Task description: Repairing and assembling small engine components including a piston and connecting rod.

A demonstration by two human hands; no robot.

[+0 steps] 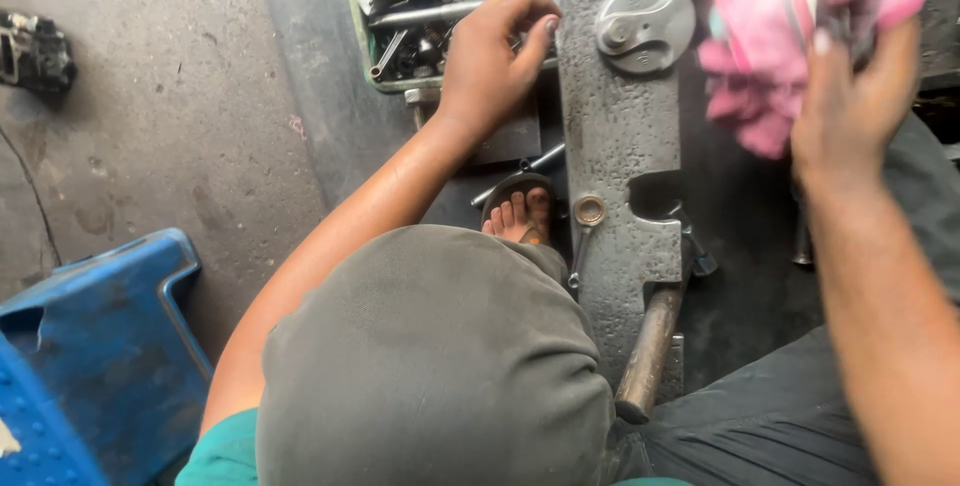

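Observation:
My left hand (495,51) reaches forward, fingers bent, with the fingertips at the edge of a green tray (362,41) full of metal engine parts; whether it grips anything is hidden. My right hand (850,106) is raised at the upper right and clutches a pink cloth (775,31), which is blurred. Between the hands lies a long grey metal block (615,136) with a round silver piston (645,21) resting on its far end and a small ring (589,210) near its middle.
My bent knee in grey fabric (430,356) fills the lower middle, my sandalled foot (518,211) just beyond it. A wooden-handled tool (650,351) lies beside the block. A blue plastic stool (100,346) stands lower left and a dark engine part (35,51) far left on the concrete floor.

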